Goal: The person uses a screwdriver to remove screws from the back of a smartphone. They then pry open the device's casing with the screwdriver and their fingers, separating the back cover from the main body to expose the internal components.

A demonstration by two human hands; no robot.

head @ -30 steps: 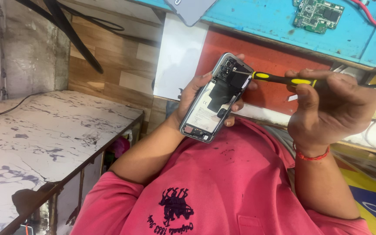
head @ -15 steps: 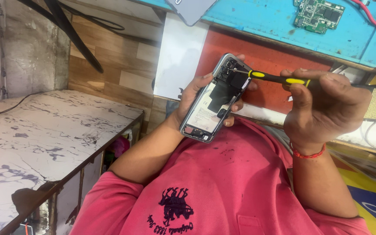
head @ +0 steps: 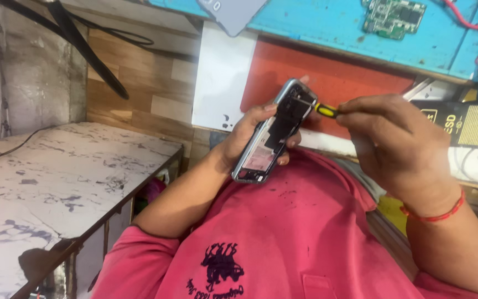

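Note:
My left hand (head: pixel 247 133) grips an opened smartphone (head: pixel 272 133) with its back cover off, so the dark inner parts and silver frame show. The phone is held tilted above my pink shirt (head: pixel 283 238). My right hand (head: pixel 388 144) is closed around a screwdriver with a yellow and black handle (head: pixel 327 110). Its tip rests on the upper end of the phone. A red thread band circles my right wrist.
A blue workbench (head: pixel 316 22) carries a green circuit board (head: pixel 394 16) and red wires. A red panel (head: pixel 333 77) and a white sheet (head: pixel 219 77) lie below it. A marble-patterned table (head: pixel 56 188) stands at the left. Black and yellow boxes (head: pixel 466 124) sit at the right.
My right hand has slid along the screwdriver towards the phone, so less of the handle shows. The phone stays in my left hand.

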